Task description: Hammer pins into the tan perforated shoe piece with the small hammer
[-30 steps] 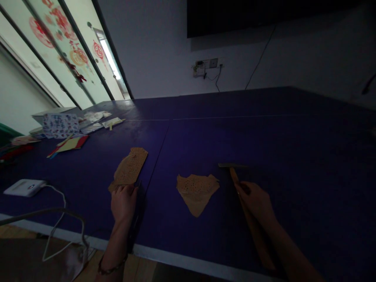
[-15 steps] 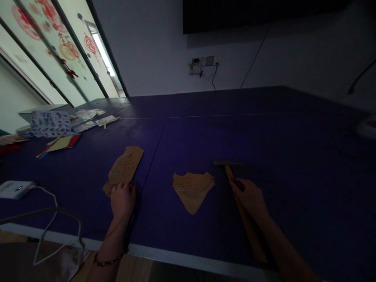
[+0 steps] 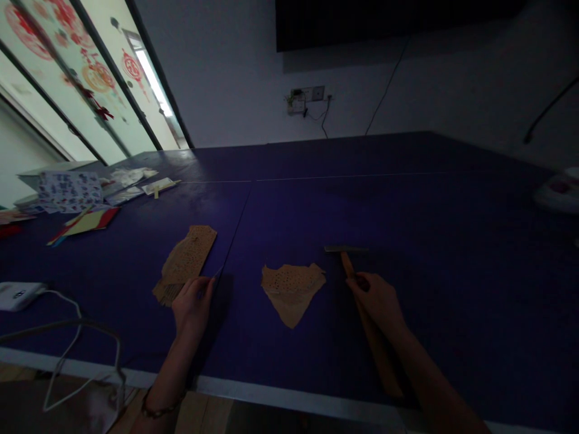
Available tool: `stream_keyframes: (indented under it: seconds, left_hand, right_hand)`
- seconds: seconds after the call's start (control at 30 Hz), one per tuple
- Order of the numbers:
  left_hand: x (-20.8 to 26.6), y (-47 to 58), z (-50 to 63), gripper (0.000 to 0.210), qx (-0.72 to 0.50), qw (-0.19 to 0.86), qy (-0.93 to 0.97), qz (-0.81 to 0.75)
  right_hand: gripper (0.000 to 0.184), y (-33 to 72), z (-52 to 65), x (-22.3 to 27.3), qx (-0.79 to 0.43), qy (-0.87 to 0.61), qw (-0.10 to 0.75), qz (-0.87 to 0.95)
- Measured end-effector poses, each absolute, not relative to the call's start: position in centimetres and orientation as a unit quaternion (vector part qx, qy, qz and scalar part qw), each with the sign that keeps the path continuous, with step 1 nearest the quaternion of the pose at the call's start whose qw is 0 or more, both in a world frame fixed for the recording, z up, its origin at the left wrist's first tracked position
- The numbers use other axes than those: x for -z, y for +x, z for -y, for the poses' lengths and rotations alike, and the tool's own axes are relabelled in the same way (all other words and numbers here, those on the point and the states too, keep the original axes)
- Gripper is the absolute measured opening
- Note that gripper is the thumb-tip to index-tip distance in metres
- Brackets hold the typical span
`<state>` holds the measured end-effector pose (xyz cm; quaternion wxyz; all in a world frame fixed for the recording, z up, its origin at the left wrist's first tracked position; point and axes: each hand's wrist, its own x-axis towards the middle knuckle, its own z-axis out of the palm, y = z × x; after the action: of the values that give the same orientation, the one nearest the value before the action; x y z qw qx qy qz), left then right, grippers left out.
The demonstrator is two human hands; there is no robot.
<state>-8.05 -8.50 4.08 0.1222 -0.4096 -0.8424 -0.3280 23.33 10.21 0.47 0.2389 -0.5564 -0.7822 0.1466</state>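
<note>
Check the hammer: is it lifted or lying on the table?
Lying down. The hammer rests flat on the blue table, its head away from the person, with the right hand on its wooden handle.

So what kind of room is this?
Probably a craft or activity room: a big blue table, coloured paper sheets, punched tan pieces, a hammer and red paper-cuts on the windows.

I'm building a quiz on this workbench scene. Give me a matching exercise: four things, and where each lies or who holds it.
Things:
1. hammer
2. triangular leather piece
3. long leather piece
4. white device

Places:
A. far left edge, cable attached
B. between the two hands
C. touched by the left hand
D. under the right hand

Pairs: 1-D, 2-B, 3-C, 4-A
</note>
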Motion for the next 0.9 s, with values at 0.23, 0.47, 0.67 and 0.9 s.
stream_keyframes:
  seconds: [0.23,0.47,0.67,0.9]
  left_hand:
    - [-6.6,-3.7,4.2,0.016,0.487,-0.036,-0.502,0.714]
    - [-4.0,-0.2,-3.0,0.008,0.572,-0.276,-0.477,0.608]
    - [-1.1,0.5,-4.2,0.020,0.646,-0.307,-0.352,0.604]
    - [-1.7,0.2,-2.9,0.019,0.657,-0.252,-0.367,0.608]
  right_hand:
    - [0.035,23.2,-10.2,-0.1,-0.127,-0.557,0.236,0.786]
    - [0.036,23.2,-10.3,0.2,-0.128,-0.558,0.238,0.785]
    - [0.036,23.3,-10.1,0.4,-0.132,-0.556,0.237,0.786]
    - [0.034,23.1,-9.4,-0.2,-0.097,-0.561,0.176,0.803]
